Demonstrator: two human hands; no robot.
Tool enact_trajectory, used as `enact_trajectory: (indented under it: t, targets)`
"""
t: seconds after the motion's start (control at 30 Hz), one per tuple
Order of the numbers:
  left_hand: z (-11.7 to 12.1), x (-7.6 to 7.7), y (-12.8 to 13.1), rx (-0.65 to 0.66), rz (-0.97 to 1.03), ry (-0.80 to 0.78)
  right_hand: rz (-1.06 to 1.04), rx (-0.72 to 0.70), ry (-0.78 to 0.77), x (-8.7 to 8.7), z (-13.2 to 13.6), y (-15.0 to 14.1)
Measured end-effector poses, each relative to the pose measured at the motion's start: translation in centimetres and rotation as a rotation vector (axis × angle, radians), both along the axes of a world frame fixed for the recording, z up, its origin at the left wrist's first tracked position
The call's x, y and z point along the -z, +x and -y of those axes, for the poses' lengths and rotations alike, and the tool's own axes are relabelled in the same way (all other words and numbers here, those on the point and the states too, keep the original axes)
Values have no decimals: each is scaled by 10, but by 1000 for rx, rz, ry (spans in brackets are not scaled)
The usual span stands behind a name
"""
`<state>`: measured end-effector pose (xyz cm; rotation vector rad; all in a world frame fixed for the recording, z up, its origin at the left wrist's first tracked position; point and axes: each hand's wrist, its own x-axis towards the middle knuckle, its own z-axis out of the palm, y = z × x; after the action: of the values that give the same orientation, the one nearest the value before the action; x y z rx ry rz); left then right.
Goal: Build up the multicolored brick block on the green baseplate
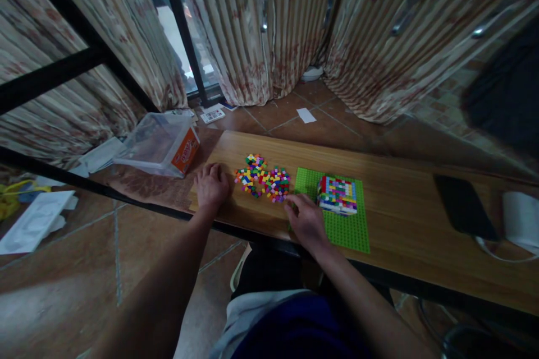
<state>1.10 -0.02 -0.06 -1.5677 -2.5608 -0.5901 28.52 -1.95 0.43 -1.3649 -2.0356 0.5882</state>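
Observation:
My left hand (211,185) lies flat on the wooden board near its left end, fingers stretched out, holding nothing I can see. Just to its right spreads a loose pile of small colourful toy bricks (252,175), with a second cluster of bricks (277,182) joined to it. At that cluster's lower right edge, my right hand (306,221) has its index finger and thumb slightly apart, the fingertips close to the bricks. Beyond it, a green baseplate (347,234) carries a multicoloured block built of bricks (337,195). My right hand partly covers the baseplate's left side.
A clear plastic bin (154,143) with an orange label stands past the board's left end. Toward the right of the wooden board (404,207) lie a dark phone-like slab (465,206) and a white object (522,221) with a cable. Curtains (269,45) hang behind.

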Motion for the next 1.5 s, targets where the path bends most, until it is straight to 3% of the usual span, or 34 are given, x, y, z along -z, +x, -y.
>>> enact_trajectory:
  t: [0.27, 0.47, 0.57, 0.73, 0.83, 1.1, 1.2, 1.3, 1.5]
  targets:
    - [1, -2, 2, -9, 20, -25, 210, 22, -18, 4, -11, -17]
    - [0, 0, 0, -1, 26, -5, -6, -10, 36, 0, -9, -18]
    - [-1, 0, -1, -3, 19, 4, -177, -23, -25, -6, 3, -13]
    - [-1, 0, -1, -2, 12, 8, -387, 4, -294, -13, 36, 8]
    - [-1, 0, 0, 3, 11, 12, -480, 67, -361, -12, 49, 28]
    - [0, -1, 1, 6, 17, 4, -683, 343, -505, -21, 47, 85]
    - [0, -2, 1, 7, 15, 2, -645, 377, -425, -26, 42, 98]
    - [0, -1, 1, 2, 11, 3, -569, 391, -252, -27, 35, 103]
    - [-1, 0, -1, 1, 13, 5, -368, 347, 38, -19, 17, 103]
